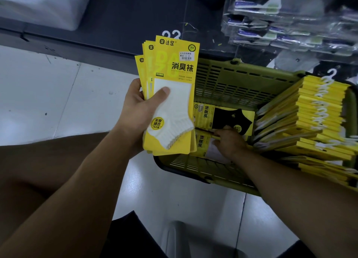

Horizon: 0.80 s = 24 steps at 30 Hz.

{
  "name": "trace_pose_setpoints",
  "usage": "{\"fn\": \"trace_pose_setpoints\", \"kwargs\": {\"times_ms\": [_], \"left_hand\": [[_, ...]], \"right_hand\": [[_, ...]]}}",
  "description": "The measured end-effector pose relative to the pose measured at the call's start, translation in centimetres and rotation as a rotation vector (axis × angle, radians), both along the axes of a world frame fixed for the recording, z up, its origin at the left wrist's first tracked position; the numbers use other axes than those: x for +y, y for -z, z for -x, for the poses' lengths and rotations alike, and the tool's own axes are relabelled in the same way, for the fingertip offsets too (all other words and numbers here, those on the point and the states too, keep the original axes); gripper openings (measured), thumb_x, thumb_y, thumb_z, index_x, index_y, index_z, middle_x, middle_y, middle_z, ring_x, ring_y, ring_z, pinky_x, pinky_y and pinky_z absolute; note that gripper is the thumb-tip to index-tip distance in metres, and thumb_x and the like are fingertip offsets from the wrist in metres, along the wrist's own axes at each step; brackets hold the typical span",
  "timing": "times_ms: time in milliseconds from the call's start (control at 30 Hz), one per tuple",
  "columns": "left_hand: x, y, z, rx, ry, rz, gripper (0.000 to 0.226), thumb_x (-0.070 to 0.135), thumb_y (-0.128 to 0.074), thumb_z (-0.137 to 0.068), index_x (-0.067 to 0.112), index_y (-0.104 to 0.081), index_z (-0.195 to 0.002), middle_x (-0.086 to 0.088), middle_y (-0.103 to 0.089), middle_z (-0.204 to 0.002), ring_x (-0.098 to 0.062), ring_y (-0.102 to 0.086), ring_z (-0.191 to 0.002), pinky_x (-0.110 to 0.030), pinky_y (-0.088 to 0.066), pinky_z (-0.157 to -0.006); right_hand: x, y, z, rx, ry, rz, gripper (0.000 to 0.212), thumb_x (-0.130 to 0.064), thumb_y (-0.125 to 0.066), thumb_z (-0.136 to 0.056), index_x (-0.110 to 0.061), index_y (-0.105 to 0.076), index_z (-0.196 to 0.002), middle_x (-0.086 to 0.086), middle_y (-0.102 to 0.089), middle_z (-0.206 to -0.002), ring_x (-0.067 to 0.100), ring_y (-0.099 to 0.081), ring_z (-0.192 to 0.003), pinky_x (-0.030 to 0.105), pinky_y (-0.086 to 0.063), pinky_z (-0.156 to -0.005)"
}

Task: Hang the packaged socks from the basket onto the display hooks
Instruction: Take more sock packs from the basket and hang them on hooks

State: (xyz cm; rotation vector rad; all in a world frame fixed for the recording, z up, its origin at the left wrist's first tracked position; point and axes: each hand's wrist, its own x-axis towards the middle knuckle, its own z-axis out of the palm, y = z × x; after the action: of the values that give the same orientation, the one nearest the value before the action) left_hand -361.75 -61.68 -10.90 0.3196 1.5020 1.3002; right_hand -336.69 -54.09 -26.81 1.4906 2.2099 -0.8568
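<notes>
Head camera, looking down: my left hand [139, 110] is raised nearest the lens. Its thumb presses across the front and its fingers wrap behind a fanned bunch of yellow sock packs [174, 77]. The front pack shows a white ankle sock and a small price sticker, and white hanger hooks [171, 34] poke above its top edge.

Lower and to the right, my right hand [230, 143] reaches into an olive-green slotted basket [222, 79] that sits on a pale tiled floor [48, 93]. Its fingers bend down at the edge of a yellow pack with a pale sock [203, 144]. The tips are hidden, so I cannot tell whether they grip it.

Just beyond lies a pack with a black sock [228, 118], flat on the basket bottom. A thick leaning stack of yellow packs [310, 122] fills the basket's right side. Farther back, clear-bagged socks [271, 25] hang in rows against dark shelving.
</notes>
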Motion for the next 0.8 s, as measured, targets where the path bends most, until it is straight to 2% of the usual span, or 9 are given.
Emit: {"fn": "trace_pose_setpoints", "kwargs": {"times_ms": [100,233,367,433,500,600,667,733,800], "left_hand": [[0.0,-0.2,-0.1,0.000,-0.006,0.006,0.049,0.024,-0.082,-0.093,0.018,-0.055,-0.134,-0.010,-0.076,-0.127,-0.040,-0.077,-0.110,-0.069,-0.060,-0.087],[0.0,-0.6,-0.3,-0.004,-0.017,0.022,0.045,0.023,-0.080,-0.095,0.020,-0.056,-0.133,-0.007,-0.077,-0.125,-0.038,-0.078,-0.108,-0.066,-0.061,-0.086],[-0.1,-1.1,-0.6,-0.006,-0.020,0.035,0.044,0.023,-0.079,-0.096,0.022,-0.054,-0.132,-0.005,-0.078,-0.122,-0.037,-0.079,-0.106,-0.063,-0.063,-0.083],[-0.2,-1.3,-0.6,-0.002,-0.017,0.040,0.045,0.024,-0.080,-0.094,0.023,-0.055,-0.131,-0.004,-0.079,-0.120,-0.036,-0.079,-0.105,-0.063,-0.063,-0.083],[-0.1,-1.6,-0.5,0.015,-0.025,0.047,0.044,0.024,-0.081,-0.092,0.023,-0.056,-0.129,-0.003,-0.079,-0.117,-0.034,-0.080,-0.102,-0.060,-0.064,-0.082],[0.0,-2.1,-0.5,0.051,-0.036,0.059,0.043,0.023,-0.080,-0.092,0.022,-0.056,-0.127,0.000,-0.081,-0.109,-0.032,-0.081,-0.098,-0.051,-0.066,-0.074],[0.0,-2.5,-0.7,0.055,-0.023,0.071,0.047,0.027,-0.079,-0.085,0.024,-0.055,-0.126,-0.001,-0.080,-0.109,-0.034,-0.080,-0.100,-0.054,-0.066,-0.078],[0.0,-3.0,-1.2,0.081,0.005,0.082,0.047,0.031,-0.076,-0.081,0.027,-0.055,-0.123,-0.005,-0.077,-0.116,-0.035,-0.078,-0.104,-0.063,-0.063,-0.088],[0.0,-3.7,-2.1,0.134,0.039,0.078,0.046,0.032,-0.072,-0.079,0.028,-0.053,-0.121,-0.009,-0.073,-0.121,-0.036,-0.075,-0.109,-0.066,-0.060,-0.094]], "right_hand": [[0.1,-0.9,-0.2,0.001,0.002,-0.016,0.029,-0.033,-0.061,-0.095,-0.024,-0.066,-0.122,0.007,-0.060,-0.120,0.031,-0.047,-0.117,0.032,-0.039,-0.086],[1.1,-3.2,-0.2,0.109,0.221,0.000,0.009,-0.034,-0.058,-0.097,-0.025,-0.056,-0.096,0.008,-0.065,-0.104,0.033,-0.048,-0.109,0.033,-0.035,-0.076],[3.1,-7.2,0.4,0.263,0.394,0.046,0.011,-0.026,-0.063,-0.093,-0.020,-0.054,-0.093,0.003,-0.059,-0.089,0.029,-0.059,-0.089,0.032,-0.039,-0.060],[3.9,-9.8,0.6,0.367,0.411,0.040,0.012,-0.024,-0.065,-0.090,-0.020,-0.055,-0.086,0.001,-0.058,-0.079,0.023,-0.058,-0.076,0.028,-0.036,-0.055],[4.4,-12.5,0.5,0.461,0.443,0.015,0.017,-0.025,-0.066,-0.088,-0.022,-0.052,-0.079,0.000,-0.057,-0.073,0.018,-0.053,-0.066,0.030,-0.034,-0.055],[5.2,-15.9,0.0,0.622,0.564,-0.044,0.021,-0.022,-0.063,-0.089,-0.010,-0.049,-0.080,0.003,-0.048,-0.071,0.017,-0.042,-0.061,0.032,-0.028,-0.057],[5.5,-18.3,0.1,0.762,0.643,-0.007,0.024,-0.019,-0.061,-0.092,-0.006,-0.046,-0.079,0.006,-0.042,-0.072,0.019,-0.038,-0.063,0.032,-0.027,-0.061],[5.4,-20.5,1.0,0.932,0.728,0.117,0.027,-0.018,-0.062,-0.091,-0.012,-0.042,-0.074,0.010,-0.044,-0.077,0.019,-0.043,-0.069,0.034,-0.034,-0.064],[5.0,-21.9,2.5,1.051,0.790,0.278,0.017,-0.020,-0.066,-0.086,-0.012,-0.051,-0.084,0.025,-0.047,-0.088,0.025,-0.054,-0.080,0.045,-0.044,-0.068]]}}
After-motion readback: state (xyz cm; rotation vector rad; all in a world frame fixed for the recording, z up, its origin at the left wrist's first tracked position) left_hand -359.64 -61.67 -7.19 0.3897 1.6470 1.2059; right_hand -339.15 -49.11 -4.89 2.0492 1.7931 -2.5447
